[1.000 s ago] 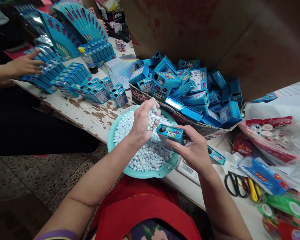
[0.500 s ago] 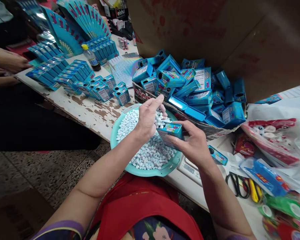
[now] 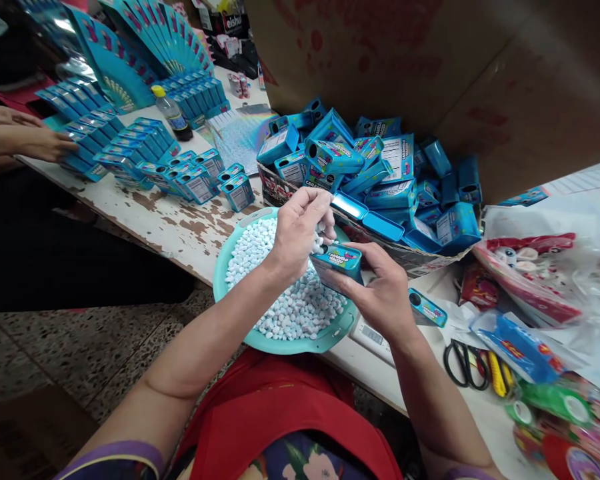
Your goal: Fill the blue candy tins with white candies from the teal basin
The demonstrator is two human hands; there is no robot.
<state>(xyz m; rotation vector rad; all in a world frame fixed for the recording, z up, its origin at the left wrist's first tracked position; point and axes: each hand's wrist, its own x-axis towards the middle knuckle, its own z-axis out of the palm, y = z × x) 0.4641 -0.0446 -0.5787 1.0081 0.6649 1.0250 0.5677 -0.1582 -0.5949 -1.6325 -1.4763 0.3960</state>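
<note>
My right hand [image 3: 380, 283] is closed around a blue candy tin [image 3: 339, 265], its printed top facing up and tilted slightly toward the left. Above the tin's round opening, my left hand [image 3: 303, 227] is curled with its fingers round some small white candies [image 3: 320, 241]. Beneath both hands lies a turquoise basin [image 3: 221, 270] filled with pale candies [image 3: 293, 313]. Behind the basin, a cardboard box [image 3: 275, 187] is heaped with blue tins [image 3: 335, 157]. One more tin [image 3: 427, 307] lies right of my right hand, near a partly covered white scale [image 3: 373, 339].
Rows of blue tins [image 3: 135, 150] and a yellow-capped bottle [image 3: 171, 115] stand on the worn table [image 3: 155, 223]. At left another person's hands [image 3: 45, 140] touch tins. Black scissors [image 3: 465, 365], a yellow cutter [image 3: 500, 375] and plastic bags [image 3: 525, 347] lie at right.
My left fingers have drawn together over the tin's opening, and fewer candies show beneath them. The other person's hands have reached right to the tins. The view has shifted slightly.
</note>
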